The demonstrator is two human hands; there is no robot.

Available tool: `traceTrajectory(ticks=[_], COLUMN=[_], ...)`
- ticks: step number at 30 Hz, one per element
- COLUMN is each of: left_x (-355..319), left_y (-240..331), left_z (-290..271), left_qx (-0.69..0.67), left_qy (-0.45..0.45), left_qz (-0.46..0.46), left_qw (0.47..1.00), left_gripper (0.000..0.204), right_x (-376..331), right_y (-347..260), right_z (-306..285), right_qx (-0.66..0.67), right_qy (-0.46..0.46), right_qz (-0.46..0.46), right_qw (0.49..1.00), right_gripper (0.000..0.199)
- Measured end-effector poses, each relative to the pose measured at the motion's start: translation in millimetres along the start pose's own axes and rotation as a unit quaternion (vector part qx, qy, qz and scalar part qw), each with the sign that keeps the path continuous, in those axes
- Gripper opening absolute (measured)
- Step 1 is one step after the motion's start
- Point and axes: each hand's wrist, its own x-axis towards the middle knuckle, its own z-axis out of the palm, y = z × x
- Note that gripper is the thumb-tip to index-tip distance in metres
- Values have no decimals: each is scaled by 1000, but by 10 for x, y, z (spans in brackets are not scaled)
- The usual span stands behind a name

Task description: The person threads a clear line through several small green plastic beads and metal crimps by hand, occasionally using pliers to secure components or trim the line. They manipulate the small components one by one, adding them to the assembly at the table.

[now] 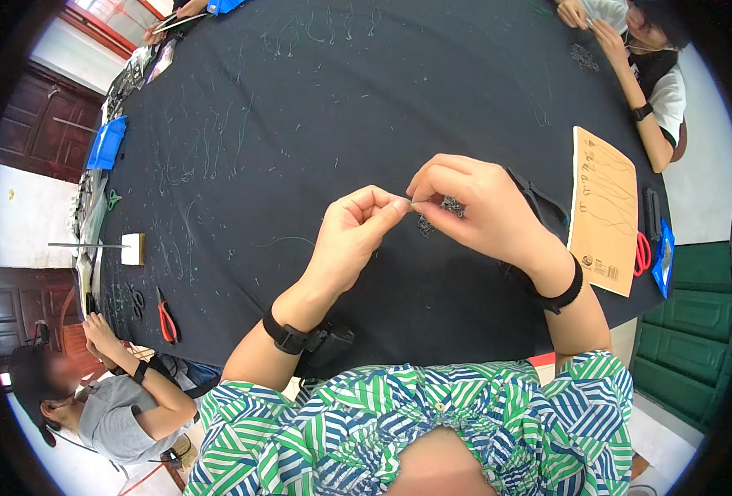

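My left hand (354, 231) is closed in a pinch, thumb against forefinger. Its fingertips meet those of my right hand (473, 202), also pinched. What lies between them is too small to name. A thin green thread (287, 240) runs out on the cloth beside my left hand; whether it reaches into the fingers is hidden. Just under my right hand sits a small pile of dark wiry metal pieces (426, 226), partly covered by the fingers.
Black-handled pliers (539, 198) and a brown card (601, 207) with threads lie right, beside red scissors (643, 253). Red-handled pliers (167, 318) and dark scissors (137, 302) lie left. Loose threads (217, 140) are strewn over the black cloth (366, 116). Other people work around the table.
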Motion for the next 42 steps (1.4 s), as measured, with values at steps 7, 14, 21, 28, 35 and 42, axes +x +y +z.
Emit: traceTrajectory(ticks=[7,14,21,28,35,42], left_x=[5,2,-13,-29,-42,-33], left_y=[-25,-19,-19,16,21,24], left_z=[-26,34,29,55,36,44], left_qx=[-57,-7,-1,9,-16,-22], left_qy=[-28,-13,9,20,22,21], left_qz=[-28,7,37,51,55,59], left_qw=[998,1000,999,998,998,998], left_gripper=[12,11,11,12,11,11], right_x=[-31,-37,-16,-30,-27,-27], right_y=[-18,-39,-39,-69,-106,-46], right_z=[52,38,-15,25,22,34], right_qx=[-101,-155,12,78,6,-39], right_qy=[10,3,-30,-18,17,32], right_qz=[-33,-51,75,94,52,-10], right_qw=[994,987,997,992,999,999], right_gripper=[15,17,18,16,11,9])
